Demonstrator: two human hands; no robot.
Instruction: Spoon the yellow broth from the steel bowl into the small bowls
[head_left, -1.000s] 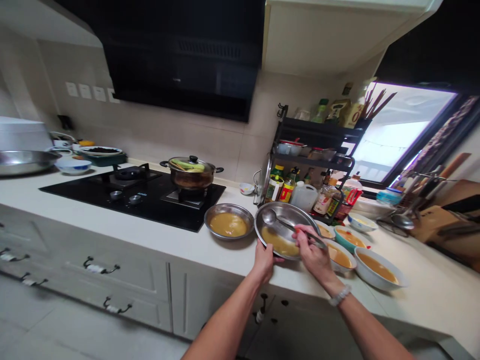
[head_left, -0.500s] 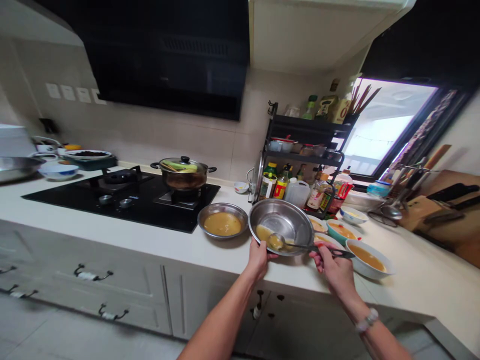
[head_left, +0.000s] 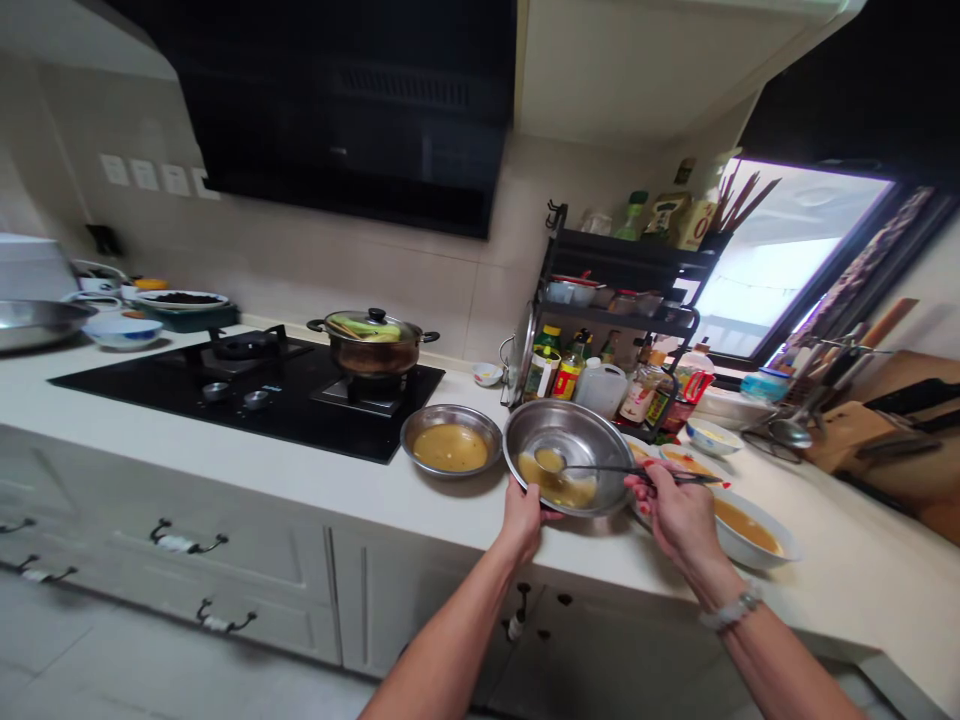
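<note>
My left hand [head_left: 523, 513] grips the near rim of a large steel bowl [head_left: 592, 428], which is tilted toward me with yellow-brown liquid pooled at its low side. My right hand [head_left: 675, 505] is closed on the handle of a metal ladle [head_left: 592, 467]; its scoop sits over the liquid inside the bowl, partly filled. A smaller steel bowl [head_left: 450, 443] of the same liquid stands to the left on the white counter [head_left: 315, 480].
Several filled bowls [head_left: 750, 530] stand right of my right hand. A lidded pot [head_left: 373, 343] sits on the black hob [head_left: 247, 385]. A black rack [head_left: 611, 330] of bottles stands behind the bowl. Dishes at far left, cutting boards and utensils [head_left: 862, 410] at right.
The ladle swung from resting across the bowl with its scoop up, down into the liquid, and now holds some. My right hand moved right along the handle. The bowl stays tilted.
</note>
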